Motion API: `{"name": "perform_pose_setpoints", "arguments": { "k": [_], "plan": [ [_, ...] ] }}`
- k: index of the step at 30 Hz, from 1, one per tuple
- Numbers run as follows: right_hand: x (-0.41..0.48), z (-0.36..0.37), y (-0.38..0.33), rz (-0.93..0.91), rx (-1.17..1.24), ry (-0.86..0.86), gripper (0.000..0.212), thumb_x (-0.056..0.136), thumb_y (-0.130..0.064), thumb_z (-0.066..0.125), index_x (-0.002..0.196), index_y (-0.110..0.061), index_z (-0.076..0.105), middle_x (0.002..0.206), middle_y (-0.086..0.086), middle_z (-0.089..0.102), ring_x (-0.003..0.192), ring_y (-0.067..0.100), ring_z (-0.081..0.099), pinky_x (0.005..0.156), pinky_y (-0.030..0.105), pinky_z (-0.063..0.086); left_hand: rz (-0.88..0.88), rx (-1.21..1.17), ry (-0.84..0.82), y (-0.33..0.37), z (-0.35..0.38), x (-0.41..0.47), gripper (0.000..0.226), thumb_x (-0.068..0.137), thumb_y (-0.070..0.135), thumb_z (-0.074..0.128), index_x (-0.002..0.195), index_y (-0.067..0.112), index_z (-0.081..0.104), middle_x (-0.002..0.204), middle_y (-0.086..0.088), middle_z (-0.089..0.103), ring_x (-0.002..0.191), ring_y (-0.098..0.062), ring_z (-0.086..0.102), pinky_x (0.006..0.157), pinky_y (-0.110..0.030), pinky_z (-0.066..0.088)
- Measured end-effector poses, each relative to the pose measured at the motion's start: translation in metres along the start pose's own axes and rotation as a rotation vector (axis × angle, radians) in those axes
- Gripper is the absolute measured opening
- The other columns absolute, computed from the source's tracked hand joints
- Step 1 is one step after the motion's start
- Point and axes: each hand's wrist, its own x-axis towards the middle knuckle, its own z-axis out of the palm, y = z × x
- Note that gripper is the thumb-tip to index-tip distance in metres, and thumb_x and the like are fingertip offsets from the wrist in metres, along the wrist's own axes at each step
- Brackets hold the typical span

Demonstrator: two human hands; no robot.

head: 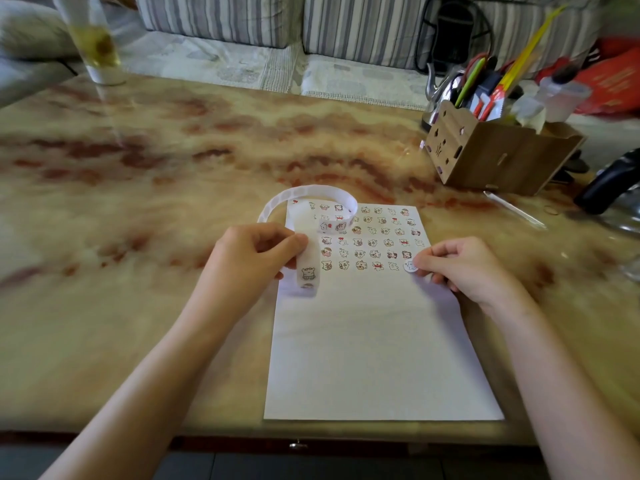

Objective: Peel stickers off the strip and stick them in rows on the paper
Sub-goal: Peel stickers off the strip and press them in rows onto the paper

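Note:
A white paper (374,348) lies on the marble table, its upper part filled with several rows of small cartoon stickers (372,242). My left hand (252,261) grips a white sticker strip (308,271) at the paper's left edge; the strip loops up and back over the paper's top left corner. My right hand (464,265) pinches one round sticker (411,266) at the right end of the lowest row, touching or just above the paper.
A cardboard organiser (498,150) with pens and scissors stands at the back right, a kettle behind it. A tall glass (93,43) stands at the back left. A black object (609,185) lies at the right edge. A striped sofa runs behind the table.

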Motion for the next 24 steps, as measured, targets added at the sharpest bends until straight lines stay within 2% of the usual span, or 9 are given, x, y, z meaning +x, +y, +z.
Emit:
{"name": "perform_pose_setpoints", "arguments": {
  "k": [9,15,18,24],
  "plan": [
    [0.003,0.003,0.004,-0.026,-0.013,0.012,0.005,0.081,-0.002,0.067,0.076,-0.003,0.069,0.064,0.002,0.066,0.048,0.011,0.045,0.037,0.010,0.032,0.014,0.013,0.002,0.001,0.000,-0.001,0.020,0.089,0.021,0.064,0.070,0.022,0.072,0.063,0.011,0.071,0.057,0.005,0.061,0.054,-0.006,0.044],
    [0.006,0.006,0.008,-0.036,-0.036,0.046,0.012,0.079,-0.004,0.069,0.069,-0.009,0.068,0.062,0.001,0.067,0.048,0.012,0.047,0.052,0.024,0.038,0.011,0.016,0.005,0.002,0.001,-0.001,0.019,0.089,0.021,0.064,0.072,0.021,0.073,0.064,0.011,0.071,0.057,0.006,0.061,0.055,-0.006,0.045],
    [0.007,0.009,0.009,-0.042,-0.058,0.069,0.014,0.077,-0.005,0.070,0.066,-0.012,0.067,0.062,0.004,0.067,0.050,0.015,0.047,0.056,0.026,0.037,0.010,0.016,0.004,0.001,0.001,0.000,0.019,0.089,0.022,0.064,0.072,0.021,0.073,0.064,0.011,0.072,0.058,0.005,0.062,0.055,-0.007,0.046],
    [0.009,0.009,0.013,-0.071,-0.104,0.072,0.012,0.075,-0.012,0.077,0.068,-0.013,0.067,0.057,0.000,0.060,0.052,0.014,0.048,0.056,0.026,0.037,0.012,0.017,0.004,0.001,0.001,0.000,0.019,0.088,0.022,0.064,0.072,0.023,0.073,0.064,0.011,0.071,0.059,0.005,0.062,0.055,-0.007,0.046]
  ]
}}
